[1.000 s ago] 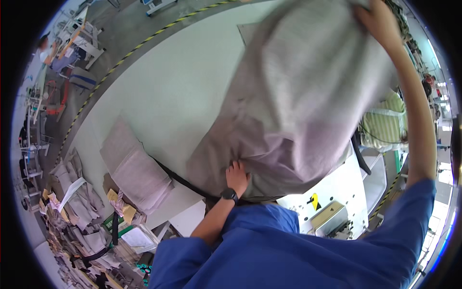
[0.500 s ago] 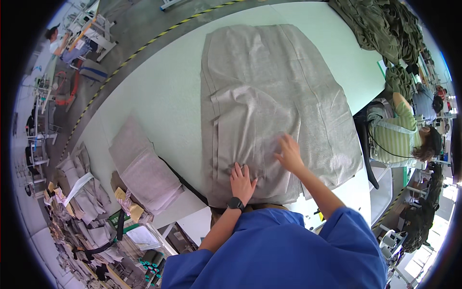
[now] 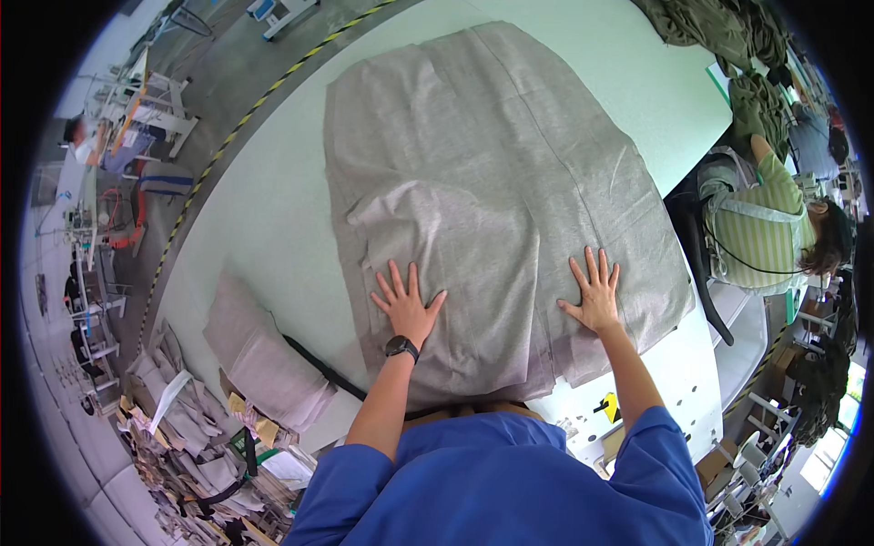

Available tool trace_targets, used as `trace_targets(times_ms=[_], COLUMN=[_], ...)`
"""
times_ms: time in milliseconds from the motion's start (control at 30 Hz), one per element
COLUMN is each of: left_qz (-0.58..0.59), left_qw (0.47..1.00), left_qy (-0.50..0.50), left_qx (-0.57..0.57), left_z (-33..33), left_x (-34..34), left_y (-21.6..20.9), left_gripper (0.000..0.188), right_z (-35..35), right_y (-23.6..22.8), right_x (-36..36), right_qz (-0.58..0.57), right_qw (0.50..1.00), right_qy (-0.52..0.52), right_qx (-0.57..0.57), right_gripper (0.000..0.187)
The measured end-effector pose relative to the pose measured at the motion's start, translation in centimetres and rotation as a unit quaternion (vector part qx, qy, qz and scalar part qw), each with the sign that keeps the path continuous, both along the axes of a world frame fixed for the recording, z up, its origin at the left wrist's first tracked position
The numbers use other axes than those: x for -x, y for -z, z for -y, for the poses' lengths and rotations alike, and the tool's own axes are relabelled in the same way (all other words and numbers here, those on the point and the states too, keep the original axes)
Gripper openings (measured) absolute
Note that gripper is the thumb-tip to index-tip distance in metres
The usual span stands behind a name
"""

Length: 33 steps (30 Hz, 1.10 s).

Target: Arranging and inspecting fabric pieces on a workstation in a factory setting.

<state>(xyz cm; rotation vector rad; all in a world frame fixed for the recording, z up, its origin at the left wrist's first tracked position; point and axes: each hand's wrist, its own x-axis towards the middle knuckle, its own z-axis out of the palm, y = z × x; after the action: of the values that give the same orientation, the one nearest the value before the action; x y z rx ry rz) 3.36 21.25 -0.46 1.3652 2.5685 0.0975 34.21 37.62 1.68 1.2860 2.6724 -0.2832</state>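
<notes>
A large piece of grey-beige cloth (image 3: 473, 155) with long seams is spread over the pale table (image 3: 264, 209) in front of me. Wrinkles and a raised fold run across its left middle. My left hand (image 3: 406, 308), with a dark watch on the wrist, lies flat on the near left part, fingers spread. On the near right part rests my right hand (image 3: 596, 296), its fingers also spread, close to a long seam. Neither hand grips anything. The cloth's near edge reaches almost to my body.
Folded grey-beige cloth pieces (image 3: 264, 350) lie at the table's left, beside a black strap (image 3: 314, 359). More cloth bundles (image 3: 173, 382) crowd the lower left. Dark green garments (image 3: 710, 32) pile up at the far right. A co-worker in a striped top (image 3: 756, 232) sits right.
My right hand has moved right and now lies flat with fingers spread. My left hand has shifted forward and left, its fingers wider apart. The view has turned slightly.
</notes>
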Motion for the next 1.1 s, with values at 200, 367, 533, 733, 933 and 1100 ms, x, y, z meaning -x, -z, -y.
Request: trace_targets(times_ms=[200, 367, 533, 733, 933, 1100], left_qz=[-0.066, -0.102, -0.111, -0.126, -0.121, -0.126], left_qw=[0.998, 0.995, 0.992, 0.992, 0.991, 0.991], left_qy=[0.020, -0.015, -0.035, -0.028, -0.051, -0.039], left_qx=[0.007, 0.003, 0.039, 0.005, 0.029, -0.010], left_z=[0.7, 1.6, 1.8, 1.8, 1.3, 1.8], left_x=[6.0, 11.9, 12.8, 14.3, 17.5, 19.7], left_y=[1.9, 2.4, 3.2, 3.8, 3.2, 3.8], left_gripper=[0.074, 0.071, 0.070, 0.069, 0.069, 0.068], right_z=[-3.4, -7.3, -14.3, -26.2, -19.9, -3.8], right_y=[-1.3, -2.3, 1.7, 5.0, 4.8, 2.8], right_x=[-4.0, 0.1, 18.8, 27.2, 23.9, 14.6], right_qz=[-0.003, -0.019, -0.106, -0.071, -0.185, -0.212], right_qw=[0.999, 0.990, 0.984, 0.979, 0.982, 0.918], right_qy=[-0.010, 0.092, 0.133, 0.129, -0.046, -0.333], right_qx=[0.031, 0.102, -0.061, -0.141, -0.002, 0.042], right_gripper=[0.080, 0.081, 0.097, 0.044, 0.030, 0.011])
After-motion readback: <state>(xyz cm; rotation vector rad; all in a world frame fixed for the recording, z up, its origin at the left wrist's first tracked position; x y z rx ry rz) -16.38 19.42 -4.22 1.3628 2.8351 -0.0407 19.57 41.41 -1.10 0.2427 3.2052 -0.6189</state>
